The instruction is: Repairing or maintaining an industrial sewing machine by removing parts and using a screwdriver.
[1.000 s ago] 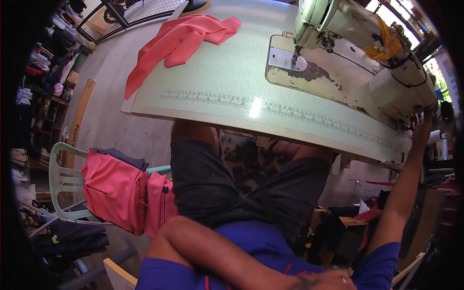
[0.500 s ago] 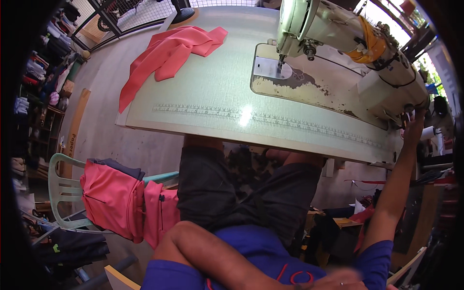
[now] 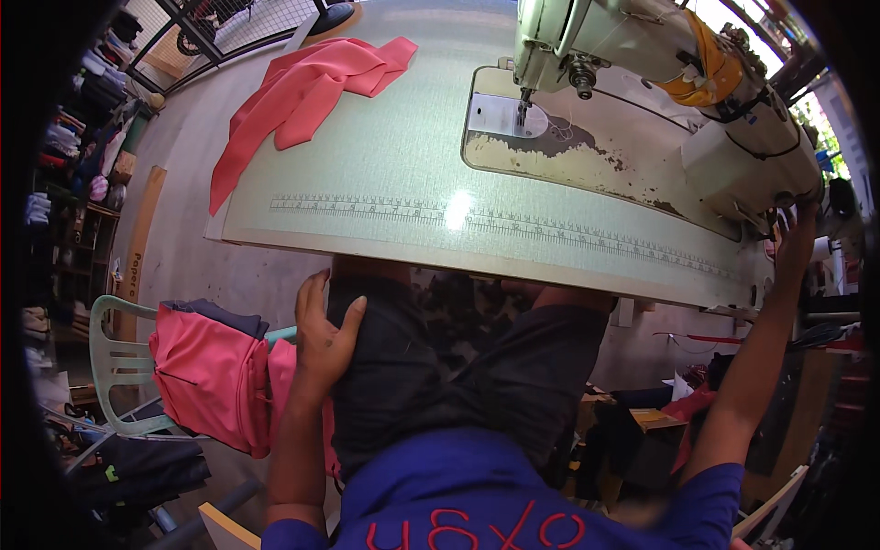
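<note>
Pink pile (image 3: 211, 376) sits on a green chair (image 3: 103, 357). The left hand (image 3: 328, 344) is wide, near the front edge of the surface (image 3: 394, 151). The right hand (image 3: 794, 236) is by the right edge, at the sewing machine's (image 3: 756, 160) end; I can't tell its grip. Pink cloth (image 3: 307, 87) lies along the left edge.

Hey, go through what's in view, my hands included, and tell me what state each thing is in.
Left hand: open, fingers spread, nothing held.
Right hand: raised at the sewing machine's right end; grip unclear.
Sewing machine: upright; running or stopped, cannot tell.
Pink cloth: rumpled, lying on the table.
Yellow-orange cloth: wrapped around the machine's arm.
Green chair: upright, loaded.
Pink fabric pile: folded, on the chair.
</note>
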